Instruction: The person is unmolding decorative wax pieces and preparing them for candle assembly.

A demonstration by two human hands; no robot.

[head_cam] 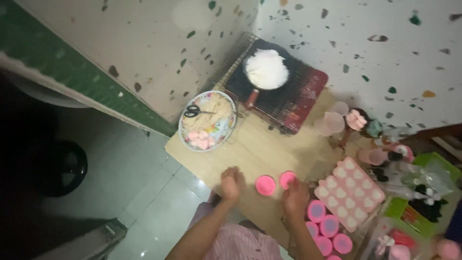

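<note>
My left hand (232, 183) rests as a loose fist on the wooden table (250, 149), just left of a small round pink mould (265, 185). My right hand (294, 196) touches a second round pink mould (287, 178) with its fingertips; whether it grips it is unclear. A pink tray of heart-shaped cavities filled with white (350, 191) lies to the right. Several more round pink moulds (328, 231) sit below that tray.
A dark pan of white stuff (266, 69) stands on a red-edged stove (308, 98) at the back. A plate with food and black scissors (207, 120) lies at the table's left corner. Cups, bottles and a green basket (423, 192) crowd the right side. Grey floor tiles (144, 192) lie left.
</note>
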